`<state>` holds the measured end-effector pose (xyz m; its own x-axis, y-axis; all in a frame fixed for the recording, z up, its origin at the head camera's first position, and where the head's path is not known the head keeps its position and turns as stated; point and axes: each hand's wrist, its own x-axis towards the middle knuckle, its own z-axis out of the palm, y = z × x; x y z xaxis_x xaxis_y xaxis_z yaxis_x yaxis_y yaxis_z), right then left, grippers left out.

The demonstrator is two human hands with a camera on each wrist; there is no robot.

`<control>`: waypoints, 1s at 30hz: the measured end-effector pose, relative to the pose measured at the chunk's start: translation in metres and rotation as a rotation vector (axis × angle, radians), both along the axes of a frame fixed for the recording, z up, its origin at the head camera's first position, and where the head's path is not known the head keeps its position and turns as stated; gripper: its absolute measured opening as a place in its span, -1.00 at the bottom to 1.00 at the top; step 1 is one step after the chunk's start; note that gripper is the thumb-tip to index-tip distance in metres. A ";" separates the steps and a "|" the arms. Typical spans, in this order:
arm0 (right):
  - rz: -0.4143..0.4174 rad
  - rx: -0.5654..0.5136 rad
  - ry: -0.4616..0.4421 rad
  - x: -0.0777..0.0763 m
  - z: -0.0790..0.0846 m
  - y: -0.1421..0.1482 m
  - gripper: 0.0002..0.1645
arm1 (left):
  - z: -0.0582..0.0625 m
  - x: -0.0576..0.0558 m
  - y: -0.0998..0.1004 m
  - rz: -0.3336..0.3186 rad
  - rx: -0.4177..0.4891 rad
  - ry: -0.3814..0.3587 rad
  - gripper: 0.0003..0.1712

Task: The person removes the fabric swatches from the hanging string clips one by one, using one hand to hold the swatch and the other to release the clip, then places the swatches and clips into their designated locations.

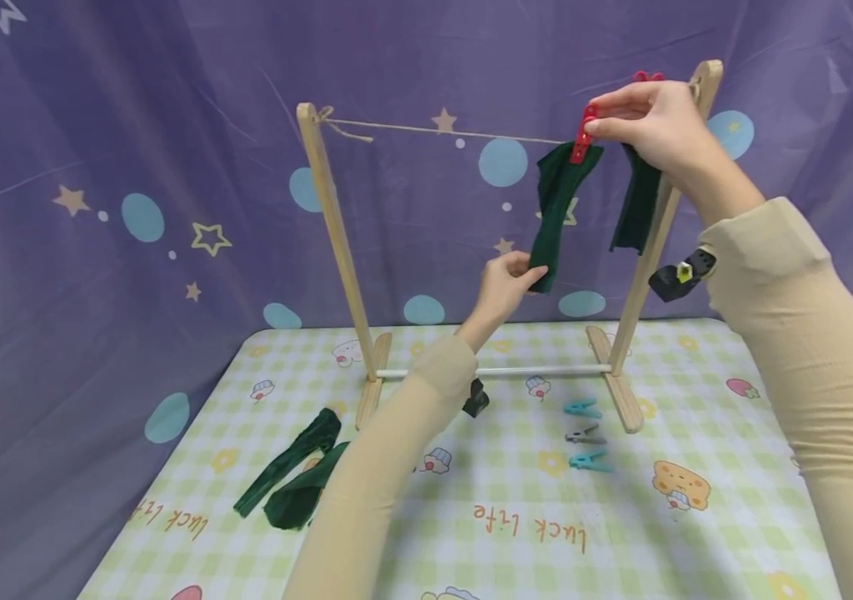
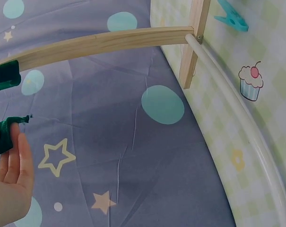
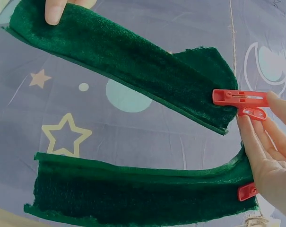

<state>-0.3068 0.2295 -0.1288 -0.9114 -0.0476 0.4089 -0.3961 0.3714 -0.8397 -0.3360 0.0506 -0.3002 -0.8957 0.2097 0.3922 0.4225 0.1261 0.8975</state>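
At the left of the desk (image 1: 516, 567), two loose green cloth pieces (image 1: 291, 458) lie side by side, probably set apart to leave room around the frame. The string (image 1: 434, 129) is tied to the left post (image 1: 332, 217) at its top, high enough for cloth to hang freely. The left hand (image 1: 503, 287) pinches the lower end of a green strip (image 1: 565, 200), seemingly to steady it while its upper end sits at the string. Below, three loose clips (image 1: 582, 435) lie in a column, arguably handy for the right side. The right hand (image 1: 659, 125) has its grip closed on a red clip (image 1: 584, 133) at the strip's top. Near the right post (image 1: 644, 267) hangs a second green strip (image 1: 636, 204).

Only the head view takes in the loose pieces and all three spare clips; the left wrist view shows just one, teal. The right wrist view reveals the thumb and fingers on the clip's handles, and a second red clip (image 3: 247, 192) on the neighbouring strip, mostly hidden by the hand from above. Whether the held clip has fully closed is hard to tell.
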 end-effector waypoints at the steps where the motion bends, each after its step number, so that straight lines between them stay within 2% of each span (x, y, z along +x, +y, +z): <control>1: 0.003 -0.007 0.006 0.000 0.000 0.001 -0.42 | 0.000 0.000 0.000 0.000 0.000 0.000 -0.79; 18: 0.064 -0.241 0.152 0.002 0.000 0.000 -0.70 | 0.001 0.002 -0.009 -0.006 -0.009 0.008 -0.78; 26: 0.085 -0.501 0.212 0.003 0.004 -0.005 -0.76 | 0.000 0.002 -0.014 0.003 -0.048 -0.030 -0.75; 30: 0.085 -0.577 0.236 0.004 0.006 -0.005 -0.77 | -0.003 0.004 -0.018 -0.002 -0.106 -0.076 -0.73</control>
